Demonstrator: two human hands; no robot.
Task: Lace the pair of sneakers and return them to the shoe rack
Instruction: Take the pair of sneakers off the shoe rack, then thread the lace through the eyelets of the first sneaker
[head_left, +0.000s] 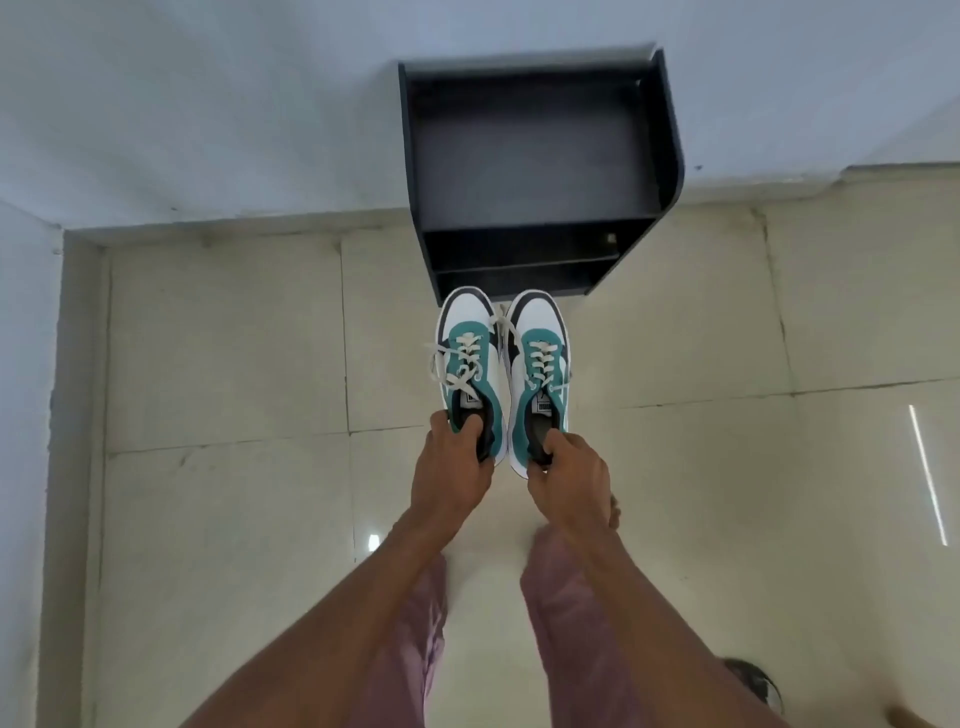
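The left hand (451, 462) grips the heel collar of the left sneaker (470, 371), and the right hand (569, 467) grips the right sneaker (540, 366) the same way, thumbs inside the openings. Both shoes are laced and held side by side, toes pointing far, just in front of the dark shoe rack (535, 171), probably so they slide onto a shelf together.
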